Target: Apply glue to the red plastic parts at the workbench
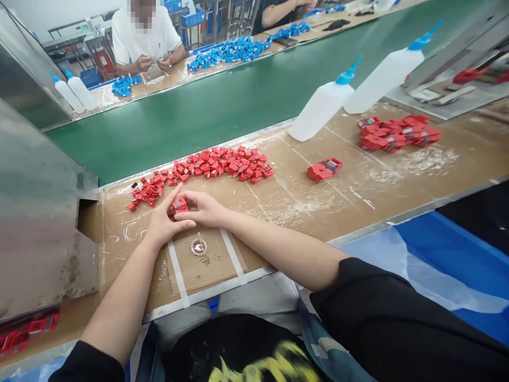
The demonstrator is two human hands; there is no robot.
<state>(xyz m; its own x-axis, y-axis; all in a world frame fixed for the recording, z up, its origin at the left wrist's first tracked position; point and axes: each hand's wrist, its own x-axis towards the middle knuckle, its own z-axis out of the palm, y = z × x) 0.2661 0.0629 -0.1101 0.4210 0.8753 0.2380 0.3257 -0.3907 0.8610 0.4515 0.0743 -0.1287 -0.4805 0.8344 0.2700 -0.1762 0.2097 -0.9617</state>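
Between my two hands, just above the cardboard-covered bench (pixel 286 207), is a small red plastic part (pixel 180 205) with a grey patch. My right hand (pixel 204 208) pinches it between thumb and fingers. Around its left side curves my left hand (pixel 164 220), thumb stretched under the part and index finger pointing up toward the pile; part of its grip is hidden. Just beyond my hands lies a long pile of small red pieces (pixel 222 163). Below them, a small round clear dish (pixel 199 246) sits on a taped cardboard piece (pixel 207 273).
Right of the pile lie a single red part (pixel 325 170) and a heap of red parts (pixel 397 132). Two white squeeze bottles (pixel 323 109) stand by the green conveyor belt (pixel 238 95). A metal housing (pixel 43 223) bounds the left. Across the belt, a person handles pieces beside blue parts (pixel 230 52).
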